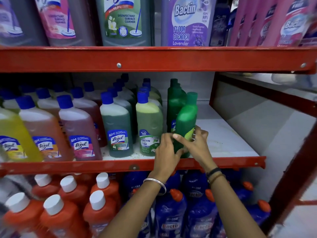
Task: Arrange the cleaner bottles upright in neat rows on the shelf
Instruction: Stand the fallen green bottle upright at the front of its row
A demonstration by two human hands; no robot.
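Observation:
A solid green cleaner bottle with a green cap stands at the front of the middle shelf, leaning slightly right. My left hand grips its lower left side. My right hand wraps its lower right side, fingers across the label. Directly behind it stands a row of darker green bottles. To its left stand upright rows of blue-capped bottles: pale green Bactin, dark green Lizol, pink, orange and yellow.
Bare white shelf board lies right of the green bottle up to the red upright. Large bottles fill the shelf above. Below stand orange bottles with white caps and dark blue bottles. A red shelf lip runs along the front.

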